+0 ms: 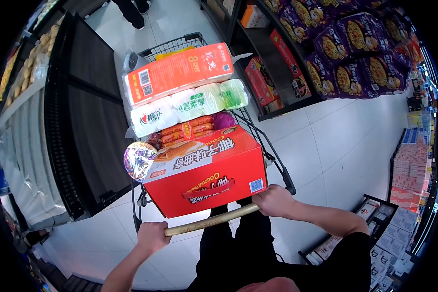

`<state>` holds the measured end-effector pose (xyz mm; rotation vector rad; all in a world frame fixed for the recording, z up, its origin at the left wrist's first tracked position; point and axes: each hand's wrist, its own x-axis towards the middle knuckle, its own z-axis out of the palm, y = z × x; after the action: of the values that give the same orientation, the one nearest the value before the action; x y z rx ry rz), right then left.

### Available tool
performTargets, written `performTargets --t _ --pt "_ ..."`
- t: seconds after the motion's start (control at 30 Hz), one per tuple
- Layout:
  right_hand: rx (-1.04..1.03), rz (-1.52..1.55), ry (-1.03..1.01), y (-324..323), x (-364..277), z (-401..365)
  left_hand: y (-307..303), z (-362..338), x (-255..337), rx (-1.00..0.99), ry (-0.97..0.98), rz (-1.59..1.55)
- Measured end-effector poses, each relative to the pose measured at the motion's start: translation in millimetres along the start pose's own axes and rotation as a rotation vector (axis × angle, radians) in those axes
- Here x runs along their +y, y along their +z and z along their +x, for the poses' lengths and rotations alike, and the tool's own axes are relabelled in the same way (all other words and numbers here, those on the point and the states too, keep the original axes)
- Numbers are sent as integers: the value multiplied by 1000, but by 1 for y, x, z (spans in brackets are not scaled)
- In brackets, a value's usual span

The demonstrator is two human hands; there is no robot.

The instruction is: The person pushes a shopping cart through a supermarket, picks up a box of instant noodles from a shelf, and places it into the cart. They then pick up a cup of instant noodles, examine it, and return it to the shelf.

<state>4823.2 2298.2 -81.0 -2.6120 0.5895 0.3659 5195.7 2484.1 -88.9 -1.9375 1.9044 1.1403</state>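
My left hand (152, 237) is wrapped round the left end of the yellowish shopping cart handle (211, 220). At the handle's right end my right hand (273, 200) is closed on it too. Just ahead of the handle sits a red coconut-flavoured box (248, 165) with a carry strap, in the shopping cart (272, 158). Behind it lie packs of red-wrapped sausages (187, 130), a white and green pack of toilet rolls (194, 104) and an orange tissue pack (180, 73). A shiny purple and silver round lid (140, 160) shows at the box's left corner.
On the left stands a dark display unit (90, 112) with produce above. A dark shelf (289, 63) at upper right bears boxes and purple noodle packs (360, 53). Stacked cartons (394, 233) stand at lower right. Another person's legs (130, 12) are ahead on the tiled floor (321, 141).
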Motion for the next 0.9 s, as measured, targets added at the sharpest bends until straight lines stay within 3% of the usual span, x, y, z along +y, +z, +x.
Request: performTargets --t 0.47,0.9 --pt "80 -46 88 5 -6 -2 4 1 5 40 -21 30" --pt "54 -31 125 12 -14 4 9 2 -9 209 34 57"
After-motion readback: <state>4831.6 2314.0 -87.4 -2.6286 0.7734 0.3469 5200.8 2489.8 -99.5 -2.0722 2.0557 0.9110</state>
